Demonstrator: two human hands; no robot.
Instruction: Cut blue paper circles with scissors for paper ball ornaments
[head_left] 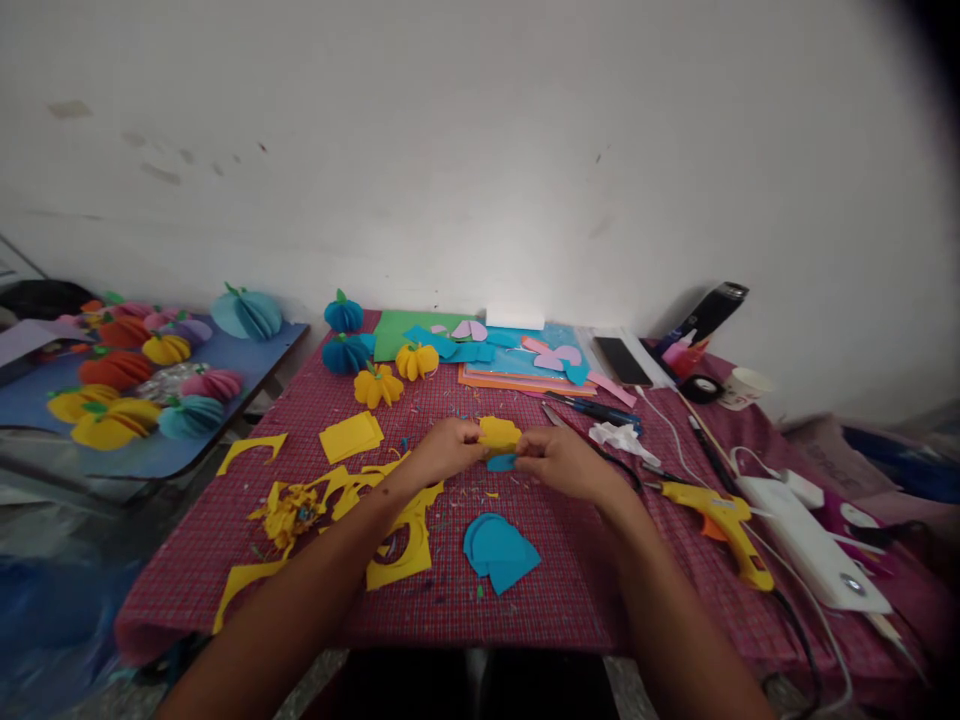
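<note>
Both my hands meet over the middle of the red checked tablecloth (315, 400). My left hand (442, 450) and my right hand (559, 458) together pinch a folded yellow paper piece (500, 433). A small blue paper bit (501, 463) shows just under it, between the fingers. Below my hands lies a stack of blue paper semicircles (499, 550). Yellow paper offcuts (397, 540) lie by my left forearm, and a pile of yellow squares (351, 437) sits further left.
A yellow glue gun (724, 525) and a white power strip (814, 550) lie at the right. Coloured paper sheets (517, 360), a phone (622, 361) and finished paper pumpkins (379, 385) sit at the back. A side table (247, 355) on the left holds several more pumpkins.
</note>
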